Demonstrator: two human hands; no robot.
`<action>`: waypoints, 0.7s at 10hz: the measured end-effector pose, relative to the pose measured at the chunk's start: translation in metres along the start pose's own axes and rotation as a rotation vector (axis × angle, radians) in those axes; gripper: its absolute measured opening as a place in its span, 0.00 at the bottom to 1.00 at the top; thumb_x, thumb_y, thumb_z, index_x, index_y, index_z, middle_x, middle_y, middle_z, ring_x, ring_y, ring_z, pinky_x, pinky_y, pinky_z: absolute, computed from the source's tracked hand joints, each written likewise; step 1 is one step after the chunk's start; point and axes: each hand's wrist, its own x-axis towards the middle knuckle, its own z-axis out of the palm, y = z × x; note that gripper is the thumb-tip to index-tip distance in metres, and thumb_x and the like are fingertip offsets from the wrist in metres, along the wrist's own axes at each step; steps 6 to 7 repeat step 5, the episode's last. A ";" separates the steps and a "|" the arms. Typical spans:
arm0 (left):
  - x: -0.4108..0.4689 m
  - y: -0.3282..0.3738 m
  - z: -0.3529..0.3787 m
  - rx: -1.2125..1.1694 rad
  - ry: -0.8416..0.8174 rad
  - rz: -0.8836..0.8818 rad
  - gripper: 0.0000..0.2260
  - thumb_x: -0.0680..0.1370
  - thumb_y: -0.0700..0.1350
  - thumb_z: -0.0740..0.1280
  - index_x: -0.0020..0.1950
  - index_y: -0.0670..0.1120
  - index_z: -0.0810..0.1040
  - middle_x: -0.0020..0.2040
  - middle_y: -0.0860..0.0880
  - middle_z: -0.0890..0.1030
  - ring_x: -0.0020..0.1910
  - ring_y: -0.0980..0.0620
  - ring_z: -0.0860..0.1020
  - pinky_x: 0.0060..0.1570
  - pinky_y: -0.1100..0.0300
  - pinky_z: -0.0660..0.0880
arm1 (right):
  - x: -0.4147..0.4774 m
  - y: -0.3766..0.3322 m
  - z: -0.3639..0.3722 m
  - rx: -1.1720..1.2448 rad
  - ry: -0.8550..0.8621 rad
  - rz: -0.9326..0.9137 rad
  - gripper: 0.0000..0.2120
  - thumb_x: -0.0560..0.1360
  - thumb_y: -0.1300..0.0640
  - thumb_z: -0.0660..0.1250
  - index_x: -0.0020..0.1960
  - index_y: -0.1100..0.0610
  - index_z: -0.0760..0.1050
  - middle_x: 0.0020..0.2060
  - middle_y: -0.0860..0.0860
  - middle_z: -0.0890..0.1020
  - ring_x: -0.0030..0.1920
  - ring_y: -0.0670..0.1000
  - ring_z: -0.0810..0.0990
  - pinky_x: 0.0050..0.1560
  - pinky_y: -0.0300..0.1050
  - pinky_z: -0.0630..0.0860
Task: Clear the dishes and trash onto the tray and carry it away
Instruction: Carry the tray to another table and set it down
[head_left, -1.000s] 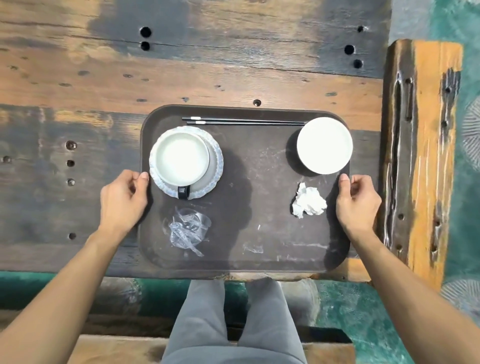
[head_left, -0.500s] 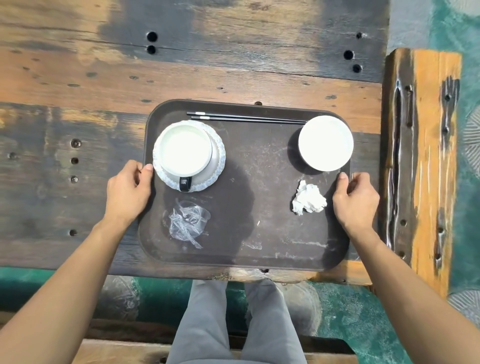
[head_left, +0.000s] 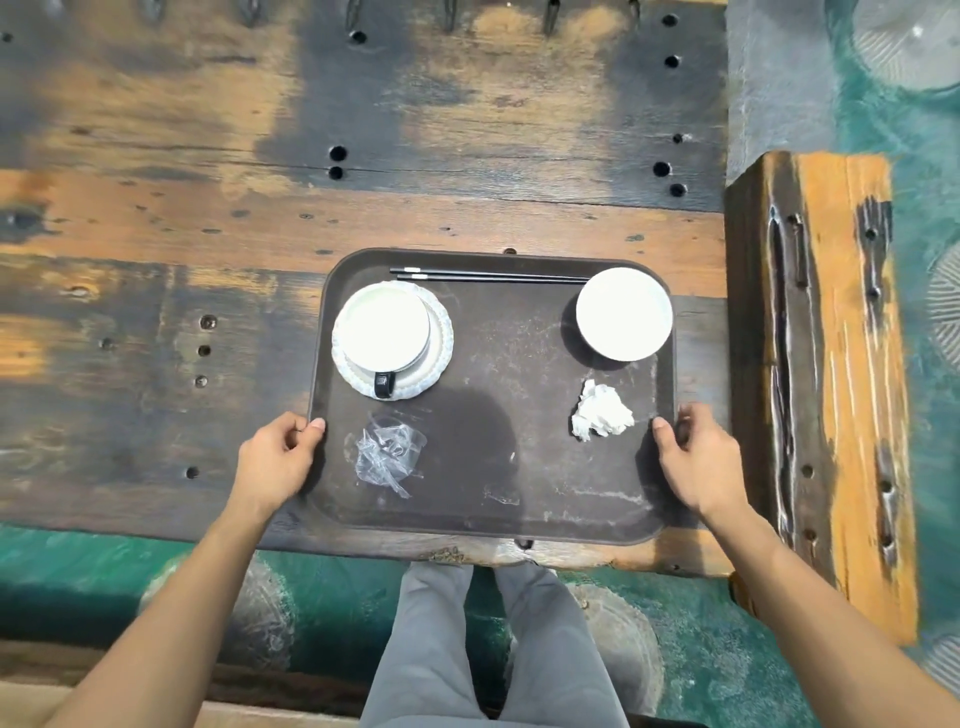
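A dark brown tray (head_left: 519, 415) sits over the near edge of the wooden table (head_left: 208, 218). On it are a white cup on a scalloped saucer (head_left: 392, 340) at the far left, a white bowl (head_left: 623, 313) at the far right, and black chopsticks (head_left: 488, 275) along the far rim. Crumpled clear plastic (head_left: 387, 457) lies near left, and a balled white napkin (head_left: 602, 410) near right. My left hand (head_left: 275, 457) grips the tray's left rim, thumb on top. My right hand (head_left: 698, 457) grips the right rim the same way.
A thick wooden bench (head_left: 821, 364) stands close to the tray's right side. Below the table edge are my grey trouser legs (head_left: 493, 649) and a teal floor (head_left: 78, 571). Another bench edge (head_left: 260, 719) runs along the bottom of the view.
The tray, held at both sides, has come up off the table and shifted right toward me; the camera has risen, so the table looks farther away. Both hands keep their grip.
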 end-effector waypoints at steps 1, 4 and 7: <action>-0.013 -0.004 0.004 0.075 0.022 0.031 0.15 0.82 0.49 0.65 0.37 0.45 0.72 0.31 0.48 0.76 0.36 0.41 0.74 0.40 0.53 0.66 | -0.016 0.006 0.002 -0.006 -0.037 -0.015 0.11 0.81 0.53 0.63 0.47 0.61 0.71 0.39 0.63 0.82 0.42 0.67 0.81 0.42 0.54 0.74; -0.026 0.014 0.005 -0.004 0.085 -0.113 0.10 0.81 0.51 0.66 0.48 0.45 0.78 0.42 0.46 0.81 0.46 0.42 0.78 0.51 0.51 0.71 | -0.015 0.000 -0.010 0.050 -0.071 0.045 0.15 0.81 0.46 0.61 0.44 0.57 0.70 0.37 0.59 0.82 0.41 0.64 0.80 0.42 0.52 0.74; -0.065 0.005 0.009 -0.102 0.100 -0.215 0.12 0.81 0.53 0.66 0.55 0.44 0.78 0.49 0.43 0.83 0.54 0.40 0.80 0.57 0.49 0.72 | -0.050 0.010 -0.014 0.110 -0.119 0.095 0.20 0.80 0.39 0.58 0.44 0.55 0.72 0.38 0.56 0.82 0.43 0.62 0.81 0.45 0.53 0.77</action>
